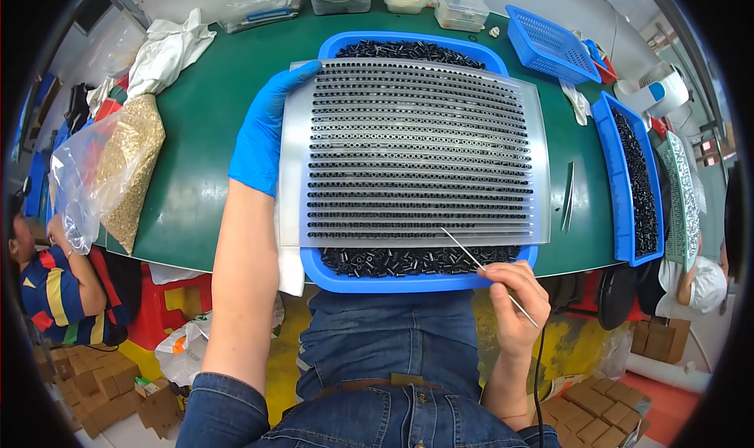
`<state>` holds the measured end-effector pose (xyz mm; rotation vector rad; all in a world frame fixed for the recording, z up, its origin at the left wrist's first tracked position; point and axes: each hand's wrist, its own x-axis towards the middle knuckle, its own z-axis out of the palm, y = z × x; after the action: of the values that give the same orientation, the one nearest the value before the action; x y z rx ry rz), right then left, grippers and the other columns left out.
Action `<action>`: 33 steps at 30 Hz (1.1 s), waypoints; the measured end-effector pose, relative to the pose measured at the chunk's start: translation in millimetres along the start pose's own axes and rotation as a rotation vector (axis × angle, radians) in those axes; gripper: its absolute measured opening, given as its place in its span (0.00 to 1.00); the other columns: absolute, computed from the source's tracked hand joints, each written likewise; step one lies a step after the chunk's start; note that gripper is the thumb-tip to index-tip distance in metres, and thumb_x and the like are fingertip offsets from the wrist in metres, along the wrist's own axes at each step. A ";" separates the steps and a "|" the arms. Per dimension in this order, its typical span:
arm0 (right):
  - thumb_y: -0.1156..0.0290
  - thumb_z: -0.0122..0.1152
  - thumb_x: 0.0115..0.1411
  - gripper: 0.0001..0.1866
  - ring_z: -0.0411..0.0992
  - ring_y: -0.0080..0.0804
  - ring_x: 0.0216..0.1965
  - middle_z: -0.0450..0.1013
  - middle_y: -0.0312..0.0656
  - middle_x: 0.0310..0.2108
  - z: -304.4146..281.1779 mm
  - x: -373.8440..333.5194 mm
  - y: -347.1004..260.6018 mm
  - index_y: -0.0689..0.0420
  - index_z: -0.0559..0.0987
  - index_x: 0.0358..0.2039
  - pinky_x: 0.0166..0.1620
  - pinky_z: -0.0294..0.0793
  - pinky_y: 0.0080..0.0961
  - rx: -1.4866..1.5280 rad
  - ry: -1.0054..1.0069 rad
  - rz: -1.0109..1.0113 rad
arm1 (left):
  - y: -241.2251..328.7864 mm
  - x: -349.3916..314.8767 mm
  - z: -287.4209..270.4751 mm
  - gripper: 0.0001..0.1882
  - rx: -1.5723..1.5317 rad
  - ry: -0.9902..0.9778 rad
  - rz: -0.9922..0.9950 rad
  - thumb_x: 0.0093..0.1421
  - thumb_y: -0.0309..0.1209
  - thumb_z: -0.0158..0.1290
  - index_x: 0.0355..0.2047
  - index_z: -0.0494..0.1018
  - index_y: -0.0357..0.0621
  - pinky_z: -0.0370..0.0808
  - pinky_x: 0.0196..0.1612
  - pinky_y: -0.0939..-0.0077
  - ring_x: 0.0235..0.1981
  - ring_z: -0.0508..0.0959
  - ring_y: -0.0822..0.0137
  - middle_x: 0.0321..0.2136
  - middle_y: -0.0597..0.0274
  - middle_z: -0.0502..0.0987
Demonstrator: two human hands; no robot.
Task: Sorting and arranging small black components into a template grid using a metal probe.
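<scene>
My left hand (265,126), in a blue glove, grips the upper left edge of a translucent slotted plate (294,201). Rows of small black tubes (420,142) fill the plate's slots, with the lowest rows ending short of the right side. Beneath it sits a blue tray (424,285) heaped with loose black tubes (393,261), which show at its far and near ends. Bare-fingered, my right hand (514,295) pinches a thin metal rod (465,250). The rod's tip meets the lowest row, right of the middle; whether it touches a tube I cannot tell.
A pair of tweezers (569,197) lies right of the plate on the green table (204,220). Farther right stands another blue tray (626,248) of black tubes. A blue basket (554,51) and lidded boxes (338,0) line the back. At left, a clear bag (129,173) holds golden bits near another person (59,283).
</scene>
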<state>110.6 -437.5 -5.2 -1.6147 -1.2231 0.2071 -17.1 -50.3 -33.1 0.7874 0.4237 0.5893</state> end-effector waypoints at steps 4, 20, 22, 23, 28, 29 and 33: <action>0.81 0.58 0.56 0.07 0.71 0.30 0.32 0.80 0.48 0.34 -0.8 -2.6 0.2 0.67 0.80 0.35 0.36 0.69 0.21 0.010 0.025 0.032 | 1.3 -3.1 -0.1 0.15 -0.014 0.017 -0.020 0.59 0.32 0.59 0.43 0.77 0.36 0.80 0.41 0.72 0.34 0.82 0.65 0.37 0.54 0.82; 0.81 0.63 0.52 0.15 0.74 0.38 0.34 0.79 0.48 0.43 79.3 21.9 -35.5 0.65 0.81 0.42 0.38 0.70 0.27 0.048 -0.303 -0.229 | -0.7 0.8 -1.7 0.15 0.011 -0.023 -0.005 0.58 0.32 0.60 0.42 0.78 0.36 0.81 0.39 0.71 0.34 0.83 0.65 0.37 0.54 0.82; 0.80 0.64 0.52 0.15 0.73 0.38 0.34 0.79 0.48 0.43 83.8 23.9 -36.9 0.65 0.81 0.42 0.38 0.70 0.27 0.056 -0.318 -0.242 | -0.5 0.6 -4.8 0.15 0.016 -0.012 0.000 0.58 0.32 0.60 0.42 0.78 0.36 0.81 0.39 0.71 0.34 0.83 0.65 0.37 0.54 0.82; 0.80 0.64 0.52 0.15 0.73 0.38 0.34 0.79 0.48 0.43 84.4 24.5 -36.4 0.65 0.81 0.42 0.38 0.70 0.27 0.052 -0.320 -0.241 | -0.7 1.3 -4.3 0.15 0.021 -0.009 0.000 0.58 0.32 0.60 0.42 0.78 0.36 0.81 0.39 0.71 0.34 0.83 0.65 0.37 0.54 0.82; 0.81 0.62 0.52 0.15 0.74 0.38 0.35 0.79 0.48 0.43 80.8 25.4 -32.8 0.65 0.81 0.42 0.39 0.70 0.28 0.043 -0.311 -0.213 | -2.0 0.1 -0.9 0.15 0.027 0.004 0.018 0.57 0.32 0.60 0.41 0.78 0.36 0.81 0.39 0.71 0.34 0.83 0.65 0.36 0.54 0.82; 0.81 0.62 0.52 0.15 0.74 0.38 0.35 0.79 0.48 0.43 78.6 25.0 -32.3 0.65 0.81 0.42 0.39 0.70 0.28 0.041 -0.312 -0.212 | -1.7 -1.3 0.0 0.14 0.037 0.024 0.023 0.57 0.32 0.60 0.41 0.78 0.36 0.81 0.39 0.71 0.34 0.83 0.65 0.36 0.54 0.82; 0.80 0.61 0.54 0.14 0.74 0.38 0.35 0.79 0.49 0.41 64.7 20.3 -28.1 0.65 0.81 0.42 0.40 0.69 0.28 0.039 -0.290 -0.160 | -1.8 -1.9 -0.4 0.14 0.029 0.014 0.035 0.58 0.32 0.60 0.42 0.78 0.36 0.81 0.39 0.71 0.34 0.83 0.65 0.37 0.54 0.82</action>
<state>60.8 -383.7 -2.4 -1.4795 -1.5535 0.3706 -18.2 -52.3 -34.4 0.8203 0.4326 0.6223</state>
